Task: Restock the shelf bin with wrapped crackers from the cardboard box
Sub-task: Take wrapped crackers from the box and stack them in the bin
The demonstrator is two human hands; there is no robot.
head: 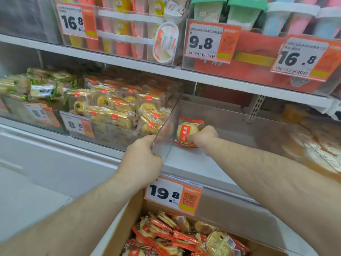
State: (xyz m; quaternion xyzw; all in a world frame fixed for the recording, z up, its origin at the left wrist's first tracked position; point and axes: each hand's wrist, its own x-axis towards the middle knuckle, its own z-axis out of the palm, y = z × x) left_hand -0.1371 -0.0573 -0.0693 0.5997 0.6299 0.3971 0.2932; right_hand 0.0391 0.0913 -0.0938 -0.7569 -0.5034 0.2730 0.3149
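Presently, on the lower shelf, a clear plastic bin (230, 115) stands pulled toward the near side, its front carrying an orange price tag (172, 195) marked 19.8. Left hand (143, 161): fingers curled round the bin's near left corner, gripping the clear wall edge. Right hand (203, 135): reached inside the bin, fingers and thumb closed on one wrapped cracker (187, 133), a round pale disc in a red-and-clear wrapper, held low near the bin's left wall and close to its floor; whether it touches the floor cannot be told. Cardboard box (118, 231): near and below the bin, open at the top, holding a loose heap of more crackers (177, 235) in the same red wrapping. Left of the bin, on the same shelf: a second clear bin of yellow round cakes (118, 109) in clear wrappers with small red labels, tagged 8.8; further left, a bin of green-trimmed packets (42, 85), also tagged 8.8. Right of the bin: blurred orange and clear packets (313, 143), details not legible. Upper shelf, far side: bins of tall pink and yellow cups (121, 34) tagged 16.8, a red box (258, 60) tagged 9.8, and pastel tubs (295, 17) with green and white lids tagged 16.8.
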